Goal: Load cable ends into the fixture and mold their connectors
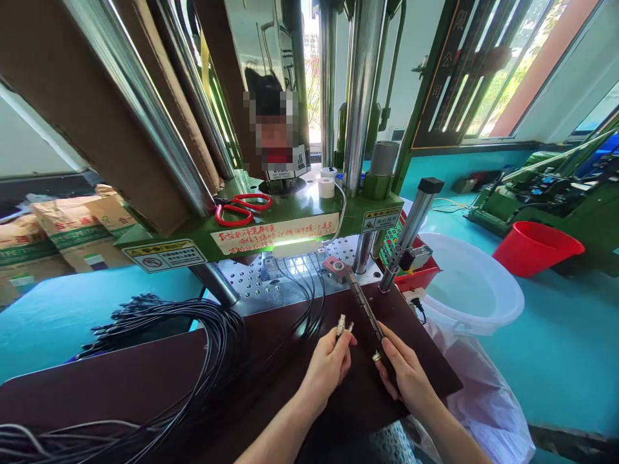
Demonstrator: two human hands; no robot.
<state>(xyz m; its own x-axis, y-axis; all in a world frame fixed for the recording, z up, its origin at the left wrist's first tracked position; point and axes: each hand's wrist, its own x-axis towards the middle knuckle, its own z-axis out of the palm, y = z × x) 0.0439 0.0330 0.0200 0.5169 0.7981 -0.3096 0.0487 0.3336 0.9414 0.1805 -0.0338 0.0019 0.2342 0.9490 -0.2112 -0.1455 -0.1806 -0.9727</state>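
Observation:
My left hand (327,366) is closed in a pinch around two small metal cable connectors (344,327), whose tips stick up above my fingers. Thin black cables (294,283) run from there back under the machine. My right hand (405,372) is closed on the near end of a long dark metal bar (366,311), which lies on the dark brown board (145,374) and reaches up to a small pinkish block (337,266) on the perforated metal plate (251,277). A small metal piece (376,355) sits by my right thumb.
A green press (271,222) with chrome columns stands over the plate; red-handled scissors (242,207) and tape rolls (327,186) lie on it. A bundle of black cables (193,341) lies left. A white basin (471,283), red bucket (534,248) and plastic bag (483,399) sit right. Another person is behind the press.

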